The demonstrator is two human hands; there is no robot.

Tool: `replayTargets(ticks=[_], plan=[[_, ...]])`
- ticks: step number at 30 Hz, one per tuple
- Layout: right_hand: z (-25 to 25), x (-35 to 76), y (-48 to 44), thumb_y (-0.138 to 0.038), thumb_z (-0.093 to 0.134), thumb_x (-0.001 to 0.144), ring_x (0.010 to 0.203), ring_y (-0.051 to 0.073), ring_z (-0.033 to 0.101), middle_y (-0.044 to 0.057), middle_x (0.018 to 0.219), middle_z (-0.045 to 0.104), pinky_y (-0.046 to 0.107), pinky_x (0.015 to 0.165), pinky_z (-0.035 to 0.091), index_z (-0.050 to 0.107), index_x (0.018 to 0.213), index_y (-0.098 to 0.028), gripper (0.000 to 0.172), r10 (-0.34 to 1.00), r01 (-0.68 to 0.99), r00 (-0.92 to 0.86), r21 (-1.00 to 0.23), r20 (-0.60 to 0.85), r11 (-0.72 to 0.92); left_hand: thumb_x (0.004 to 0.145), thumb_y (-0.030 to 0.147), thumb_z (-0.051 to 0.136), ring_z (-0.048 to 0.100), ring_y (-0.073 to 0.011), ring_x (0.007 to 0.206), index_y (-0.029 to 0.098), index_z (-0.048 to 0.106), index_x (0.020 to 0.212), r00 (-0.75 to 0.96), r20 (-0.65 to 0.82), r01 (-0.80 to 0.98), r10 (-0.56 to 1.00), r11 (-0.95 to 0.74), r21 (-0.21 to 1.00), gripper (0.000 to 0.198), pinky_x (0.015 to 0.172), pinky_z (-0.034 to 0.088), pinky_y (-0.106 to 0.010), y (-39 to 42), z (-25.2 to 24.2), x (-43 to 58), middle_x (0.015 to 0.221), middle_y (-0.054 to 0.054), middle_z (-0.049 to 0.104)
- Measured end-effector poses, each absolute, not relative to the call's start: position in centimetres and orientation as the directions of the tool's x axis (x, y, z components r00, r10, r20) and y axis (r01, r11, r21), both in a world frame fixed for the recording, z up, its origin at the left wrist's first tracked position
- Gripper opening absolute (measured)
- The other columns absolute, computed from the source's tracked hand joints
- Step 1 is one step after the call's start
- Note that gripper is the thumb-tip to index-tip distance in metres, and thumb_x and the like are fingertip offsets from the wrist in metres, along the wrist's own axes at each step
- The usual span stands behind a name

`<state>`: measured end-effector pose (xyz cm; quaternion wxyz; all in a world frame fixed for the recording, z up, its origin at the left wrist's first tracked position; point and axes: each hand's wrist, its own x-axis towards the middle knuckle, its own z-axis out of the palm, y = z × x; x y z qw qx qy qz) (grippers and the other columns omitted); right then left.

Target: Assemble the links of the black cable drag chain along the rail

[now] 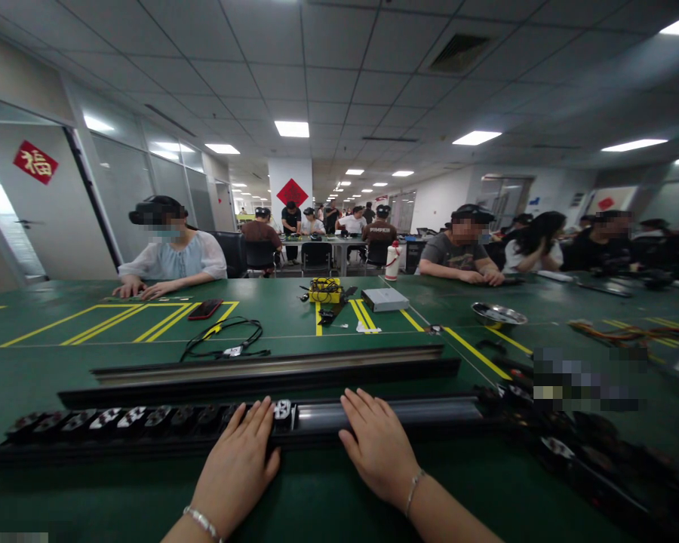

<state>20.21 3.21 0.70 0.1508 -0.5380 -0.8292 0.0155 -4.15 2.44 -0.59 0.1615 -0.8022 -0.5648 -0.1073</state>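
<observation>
A long black rail (401, 413) lies across the green table in front of me, with several black-and-white socket modules (118, 417) seated in its left half. My left hand (238, 464) lies flat with its fingers stretched over the rail, the fingertips next to the last module (283, 409). My right hand (376, 445) also rests flat and open, on the bare part of the rail. A second long black strip (271, 366) lies parallel just behind.
Loose socket modules (566, 452) lie in a heap at the right. Beyond are a black cable (226, 339), a red phone (205, 308), a yellow box (324, 289), a white box (385, 299) and a metal bowl (498, 314). Other people sit along the table's far side.
</observation>
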Motion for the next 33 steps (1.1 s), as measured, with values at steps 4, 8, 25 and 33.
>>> replayTargets(ticks=[4, 8, 25, 33], plan=[[0.67, 20.21, 3.20, -0.045, 0.021, 0.090, 0.127, 0.019, 0.026, 0.001, 0.139, 0.033, 0.036, 0.103, 0.017, 0.034, 0.134, -0.023, 0.051, 0.896, 0.891, -0.374, -0.174, 0.238, 0.419, 0.076, 0.034, 0.039, 0.045, -0.0228, 0.118, 0.010, 0.046, 0.124, 0.348, 0.337, 0.937, 0.875, -0.316, -0.147, 0.054, 0.104, 0.028, -0.042, 2.42, -0.40, -4.14, 0.132, -0.012, 0.044], [0.50, 20.22, 3.33, -0.045, 0.023, 0.089, 0.128, 0.019, 0.026, 0.001, 0.140, 0.033, 0.036, 0.104, 0.016, 0.034, 0.134, -0.023, 0.050, 0.899, 0.895, -0.375, -0.165, 0.228, 0.415, 0.076, 0.033, 0.039, 0.046, -0.0229, 0.117, 0.011, 0.045, 0.124, 0.356, 0.350, 0.934, 0.866, -0.325, -0.147, 0.053, 0.104, 0.029, -0.043, 2.49, -0.46, -4.23, 0.132, -0.011, 0.044], [0.66, 20.17, 3.28, -0.045, 0.023, 0.089, 0.128, 0.020, 0.024, 0.002, 0.140, 0.032, 0.037, 0.104, 0.015, 0.034, 0.134, -0.022, 0.052, 0.900, 0.886, -0.376, -0.200, 0.219, 0.419, 0.076, 0.033, 0.040, 0.044, -0.0230, 0.118, 0.015, 0.045, 0.124, 0.381, 0.381, 0.924, 0.842, -0.337, -0.179, 0.051, 0.103, 0.029, -0.044, 2.55, -1.04, -4.43, 0.133, -0.008, 0.044], [0.55, 20.27, 3.37, -0.045, 0.023, 0.089, 0.128, 0.019, 0.025, 0.001, 0.140, 0.032, 0.036, 0.103, 0.016, 0.033, 0.134, -0.023, 0.051, 0.901, 0.893, -0.376, -0.175, 0.217, 0.414, 0.076, 0.033, 0.043, 0.044, -0.0230, 0.119, 0.016, 0.047, 0.123, 0.370, 0.426, 0.929, 0.825, -0.332, -0.164, 0.050, 0.103, 0.029, -0.042, 2.70, -1.34, -4.47, 0.130, -0.008, 0.048]])
